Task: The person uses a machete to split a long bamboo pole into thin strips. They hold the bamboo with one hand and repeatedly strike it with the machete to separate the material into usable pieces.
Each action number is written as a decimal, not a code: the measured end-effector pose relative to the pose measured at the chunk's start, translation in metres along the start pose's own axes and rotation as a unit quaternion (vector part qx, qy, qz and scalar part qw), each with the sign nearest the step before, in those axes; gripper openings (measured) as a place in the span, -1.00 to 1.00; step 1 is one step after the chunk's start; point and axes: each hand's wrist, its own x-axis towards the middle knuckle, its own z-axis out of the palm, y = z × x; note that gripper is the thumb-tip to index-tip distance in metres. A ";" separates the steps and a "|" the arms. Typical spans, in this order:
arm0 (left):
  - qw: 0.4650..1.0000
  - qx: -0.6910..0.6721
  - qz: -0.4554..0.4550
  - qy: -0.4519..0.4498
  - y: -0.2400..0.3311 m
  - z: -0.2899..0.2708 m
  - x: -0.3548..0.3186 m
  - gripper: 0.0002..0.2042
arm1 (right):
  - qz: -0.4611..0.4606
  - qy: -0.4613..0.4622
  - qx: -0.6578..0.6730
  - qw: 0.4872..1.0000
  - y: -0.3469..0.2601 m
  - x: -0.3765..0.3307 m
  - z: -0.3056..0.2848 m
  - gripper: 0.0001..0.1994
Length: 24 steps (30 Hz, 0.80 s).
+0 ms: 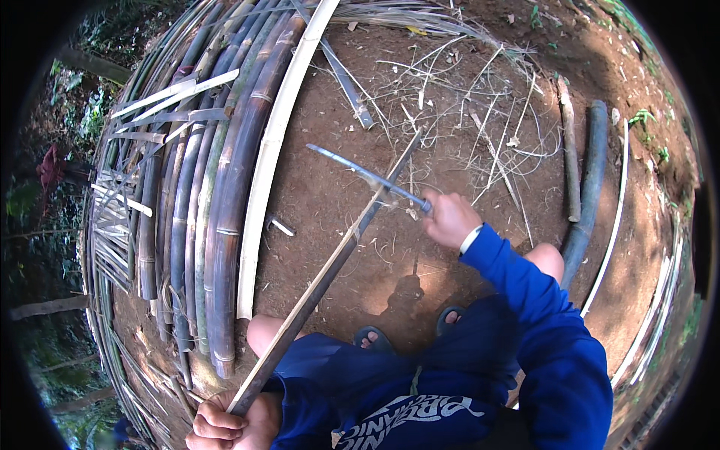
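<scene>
Nearest the camera, the left hand [225, 424] was clenched around the lower end of a long, dark split bamboo strip [322, 274], which rose diagonally from the person's lap up toward the middle of the ground. The blue sleeves and dark blue shorts sat just behind it, with two sandalled feet [409, 330] planted on the bare brown earth [330, 195].

Farther out, the right hand [448, 217] gripped the handle of a long, thin steel blade [367, 176], whose edge crossed the strip and appeared to touch it near its upper part. To shave well here, the blade would best lie at a shallow angle to the strip and travel away from the body, while the near hand braced the strip firmly so it could not twist.

Beyond, to the left, lay a stack of long curved bamboo poles [225, 195], dark and pale, with flat pale slats [176, 94] across them. To the right lay a dark round pole [589, 187], and thin dry shavings [480, 112] littered the far ground.
</scene>
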 end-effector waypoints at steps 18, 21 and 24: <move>0.998 0.040 -0.032 0.033 0.003 -0.056 0.008 -0.36 | 0.085 0.023 -0.129 0.988 0.166 0.112 0.017 -0.79; 0.997 0.054 -0.027 0.041 0.003 -0.059 0.007 -0.36 | 0.014 -0.036 -0.091 0.995 0.145 0.093 0.020 -0.76; 0.997 0.055 -0.047 0.033 0.001 -0.072 0.009 -0.37 | 0.111 0.021 -0.092 0.989 0.185 0.097 0.034 -0.75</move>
